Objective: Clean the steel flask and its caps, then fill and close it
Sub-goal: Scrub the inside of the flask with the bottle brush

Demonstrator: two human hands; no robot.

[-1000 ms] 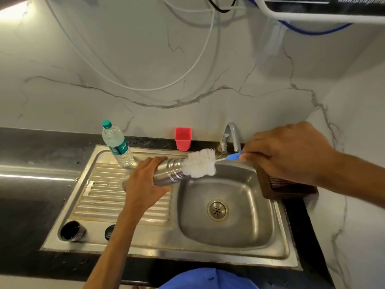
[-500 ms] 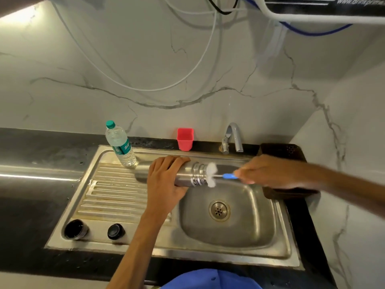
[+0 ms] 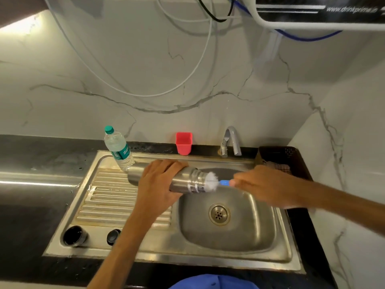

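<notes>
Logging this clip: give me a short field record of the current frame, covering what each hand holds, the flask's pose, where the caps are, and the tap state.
left hand: grips the steel flask round its body
flask pose: lying roughly level, mouth toward the right, over the sink
right hand: holds the bottle brush by its blue handle
brush: white bristles partly inside the flask mouth
caps: larger cap and smaller cap on the drainboard's near edge
tap: no water visible
also present: plastic water bottle, red cup
</notes>
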